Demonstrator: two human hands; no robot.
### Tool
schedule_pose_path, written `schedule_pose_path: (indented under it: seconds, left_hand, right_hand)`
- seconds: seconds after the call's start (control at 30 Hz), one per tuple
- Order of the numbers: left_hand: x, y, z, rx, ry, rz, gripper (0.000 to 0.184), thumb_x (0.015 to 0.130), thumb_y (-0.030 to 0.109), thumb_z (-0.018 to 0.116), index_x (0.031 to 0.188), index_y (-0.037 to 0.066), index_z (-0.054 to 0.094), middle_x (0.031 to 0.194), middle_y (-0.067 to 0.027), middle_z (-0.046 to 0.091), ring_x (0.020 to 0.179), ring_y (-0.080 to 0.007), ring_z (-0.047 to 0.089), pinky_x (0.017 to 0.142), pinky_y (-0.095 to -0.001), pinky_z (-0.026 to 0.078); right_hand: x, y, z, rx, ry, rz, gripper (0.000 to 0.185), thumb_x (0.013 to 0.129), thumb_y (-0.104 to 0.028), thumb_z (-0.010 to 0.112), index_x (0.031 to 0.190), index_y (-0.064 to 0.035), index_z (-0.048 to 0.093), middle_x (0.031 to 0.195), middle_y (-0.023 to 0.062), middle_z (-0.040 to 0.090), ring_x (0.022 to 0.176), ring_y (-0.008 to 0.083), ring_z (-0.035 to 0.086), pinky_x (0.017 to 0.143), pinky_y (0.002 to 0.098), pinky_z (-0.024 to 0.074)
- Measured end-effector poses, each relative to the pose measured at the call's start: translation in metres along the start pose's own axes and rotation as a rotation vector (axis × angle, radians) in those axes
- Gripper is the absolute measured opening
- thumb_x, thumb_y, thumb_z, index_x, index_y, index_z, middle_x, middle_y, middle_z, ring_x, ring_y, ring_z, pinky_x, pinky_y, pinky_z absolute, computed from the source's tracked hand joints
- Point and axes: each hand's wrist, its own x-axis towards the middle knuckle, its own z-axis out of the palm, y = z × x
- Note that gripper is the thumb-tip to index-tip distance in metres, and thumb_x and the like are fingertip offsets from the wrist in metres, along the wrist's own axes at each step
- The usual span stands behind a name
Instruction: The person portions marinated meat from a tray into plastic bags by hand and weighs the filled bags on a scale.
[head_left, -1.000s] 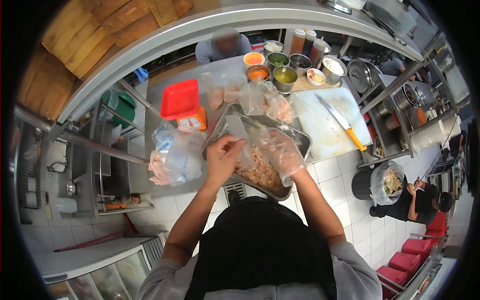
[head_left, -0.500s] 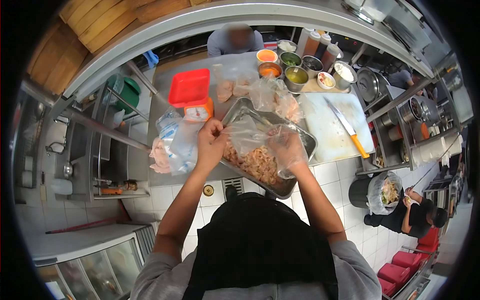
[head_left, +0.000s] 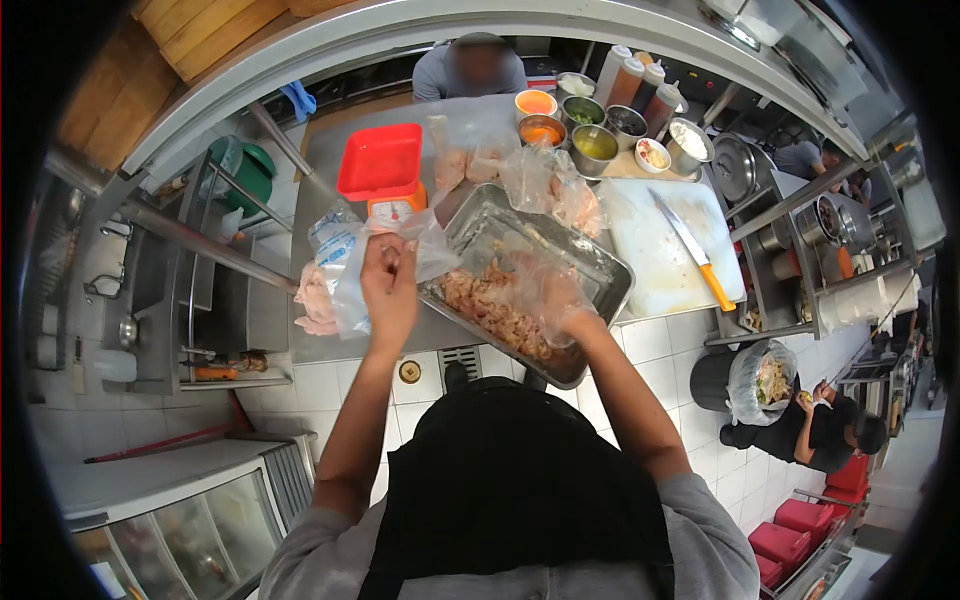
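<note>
My left hand (head_left: 390, 280) is closed in a pinch on a clear plastic bag (head_left: 433, 250), whose loose film spreads over the near-left rim of a metal tray (head_left: 600, 265). Chopped raw meat (head_left: 490, 300) covers the near side of that tray. Clear plastic wraps my right hand (head_left: 556, 303), which is down in the tray at the meat; film and blur hide its fingers. Just left of my left hand lie more clear bags with pale raw meat (head_left: 318, 308). An orange scale (head_left: 397, 210) with a red pan (head_left: 380, 162) stands beyond it.
Right of the tray, a knife (head_left: 690, 245) with a yellow handle lies on a white cutting board (head_left: 640, 270). Bagged meat (head_left: 575, 200) sits behind the tray. Metal containers (head_left: 594, 150) and squeeze bottles (head_left: 660, 108) stand farther back. One person (head_left: 470, 75) is across the table; another (head_left: 835, 430) is at right.
My left hand has moved left, drawing the bag film away from over the meat. My right hand has shifted slightly left and down in the tray, leaving more meat visible.
</note>
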Motion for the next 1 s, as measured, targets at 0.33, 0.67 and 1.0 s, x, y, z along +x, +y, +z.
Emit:
schedule_pose_path:
  seconds: [0.33,0.67,1.0]
  left_hand:
    - [-0.056,-0.051,0.005,0.705,-0.768,0.246,0.04,0.088,0.035,0.07,0.119,0.01,0.07,0.095,-0.0168,0.072,0.089,-0.0364,0.069,0.078,-0.0485,0.053]
    - [-0.055,-0.061,0.008,0.691,-0.749,0.244,0.034,0.088,0.041,0.068,0.106,0.012,0.072,0.089,-0.0131,0.071,0.089,-0.0351,0.069,0.075,-0.0483,0.054]
    - [-0.058,-0.074,0.01,0.696,-0.761,0.245,0.038,0.092,0.043,0.064,0.117,0.016,0.069,0.096,-0.0135,0.072,0.091,-0.0349,0.069,0.078,-0.0475,0.053]
  right_hand:
    - [0.014,0.028,0.051,-0.605,-0.25,-0.162,0.051,0.082,-0.024,0.065,0.127,-0.0004,0.059,0.13,0.0266,0.059,0.126,0.0392,0.055,0.107,0.0454,0.044]
    - [0.041,0.076,0.04,-0.513,-0.186,0.192,0.045,0.073,-0.022,0.074,0.115,-0.0079,0.065,0.119,0.0234,0.067,0.114,0.0362,0.063,0.094,0.0438,0.0512]
    - [0.035,0.002,-0.012,-0.532,-0.267,-0.503,0.069,0.081,-0.04,0.072,0.141,-0.0123,0.054,0.127,0.0241,0.063,0.125,0.0374,0.056,0.108,0.0432,0.0416]
